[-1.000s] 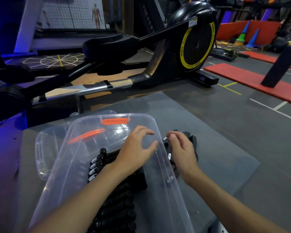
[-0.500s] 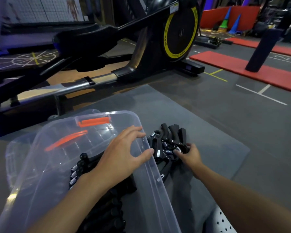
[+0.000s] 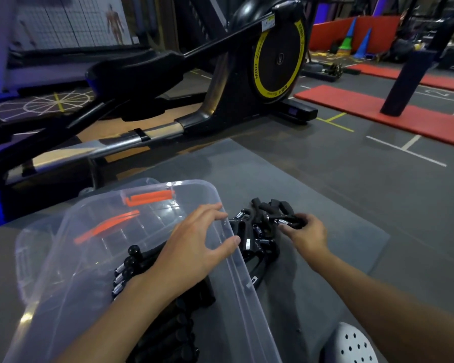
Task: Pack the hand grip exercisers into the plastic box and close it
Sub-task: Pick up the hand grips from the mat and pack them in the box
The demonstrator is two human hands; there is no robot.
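Plastic box (image 3: 184,188) is open-topped on the grey mat (image 3: 325,200). A row of hand grip exercisers (image 3: 147,265) is already inside, toward its near end. The loose pile (image 3: 257,234) lies just outside the box's right wall, touching it. Left hand (image 3: 194,247) has fingers spread and loose over the right rim, holding nothing, and partly hides the packed row. Right hand (image 3: 308,237) is right of the box, fingers curled round one exerciser (image 3: 290,223) on top of the pile. Hands are apart. Orange latch (image 3: 150,197) is on the far wall. Elliptical trainer (image 3: 247,82) is beyond the box, red mat (image 3: 351,106) far right of it, perforated white shoe (image 3: 351,344) near right.
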